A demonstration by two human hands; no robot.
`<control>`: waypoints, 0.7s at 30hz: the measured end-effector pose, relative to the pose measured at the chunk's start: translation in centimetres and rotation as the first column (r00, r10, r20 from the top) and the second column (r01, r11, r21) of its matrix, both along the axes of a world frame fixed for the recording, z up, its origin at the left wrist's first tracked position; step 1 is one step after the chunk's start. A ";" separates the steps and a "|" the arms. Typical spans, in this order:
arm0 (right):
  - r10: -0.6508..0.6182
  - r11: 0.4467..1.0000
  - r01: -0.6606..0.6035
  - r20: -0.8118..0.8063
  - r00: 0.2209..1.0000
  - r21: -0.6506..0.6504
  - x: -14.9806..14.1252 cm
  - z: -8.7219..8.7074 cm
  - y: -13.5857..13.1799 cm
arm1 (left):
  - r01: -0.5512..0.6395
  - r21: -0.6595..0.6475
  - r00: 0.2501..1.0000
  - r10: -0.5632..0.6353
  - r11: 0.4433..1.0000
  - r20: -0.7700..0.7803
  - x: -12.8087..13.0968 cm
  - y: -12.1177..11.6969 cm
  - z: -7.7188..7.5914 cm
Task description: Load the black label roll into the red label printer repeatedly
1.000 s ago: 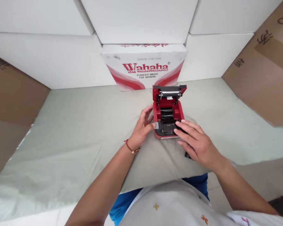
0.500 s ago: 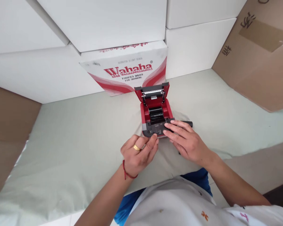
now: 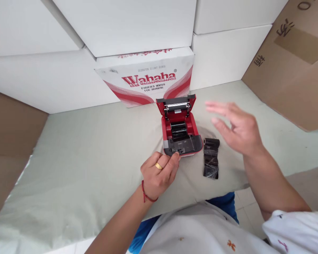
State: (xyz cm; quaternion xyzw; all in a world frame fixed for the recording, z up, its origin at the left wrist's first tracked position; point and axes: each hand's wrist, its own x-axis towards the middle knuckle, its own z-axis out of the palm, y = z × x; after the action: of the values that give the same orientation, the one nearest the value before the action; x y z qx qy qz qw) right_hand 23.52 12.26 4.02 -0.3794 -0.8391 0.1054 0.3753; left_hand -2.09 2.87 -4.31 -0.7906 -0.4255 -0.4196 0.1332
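A small red-and-black label printer (image 3: 164, 128) sits on the cloth with its lid (image 3: 176, 102) raised. Inside it lies a roll of shiny black film (image 3: 178, 129), and a strip of that film runs forward over the black front panel. My left hand (image 3: 159, 173), wearing a gold ring and a red cord bracelet, is closed at the printer's front edge, its fingers pinching the film's end. Off to the printer's right, my right hand (image 3: 238, 128) is raised in the air, fingers stretched out and slightly blurred, holding nothing. Below it rests a second black film roll (image 3: 211, 157), partly unrolled.
Behind the printer stands a white Wahaha water carton (image 3: 148, 79), with stacked white boxes (image 3: 127, 28) around it. Brown cardboard boxes flank both sides, one at the right (image 3: 294, 77) and one at the left (image 3: 13, 151). A pale green cloth (image 3: 95, 169) covers the surface.
My right hand has let go of the printer's front panel and swung up and right, uncovering the second film roll. The left hand keeps its pinch at the front edge.
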 end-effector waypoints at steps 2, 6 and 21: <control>-0.094 0.994 0.094 0.005 0.996 0.047 -0.7 1.2 2.8 | -0.001 -0.001 1.000 0.001 1.000 0.006 0.0 0.0 0.0; -0.028 0.999 0.025 0.060 0.998 0.037 -2.9 1.5 6.3 | 0.011 -0.010 1.000 -0.011 1.000 0.016 0.1 0.1 0.1; 0.017 0.993 -0.002 0.130 0.991 -0.114 -2.9 -2.2 -0.6 | 0.039 -0.019 0.999 -0.039 0.999 0.033 0.1 0.2 0.2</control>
State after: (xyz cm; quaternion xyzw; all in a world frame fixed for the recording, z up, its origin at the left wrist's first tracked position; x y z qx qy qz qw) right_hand 20.61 11.67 1.80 -0.4020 -0.8564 0.1297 0.2969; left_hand -2.02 3.06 -4.10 -0.7931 -0.4162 -0.4308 0.1105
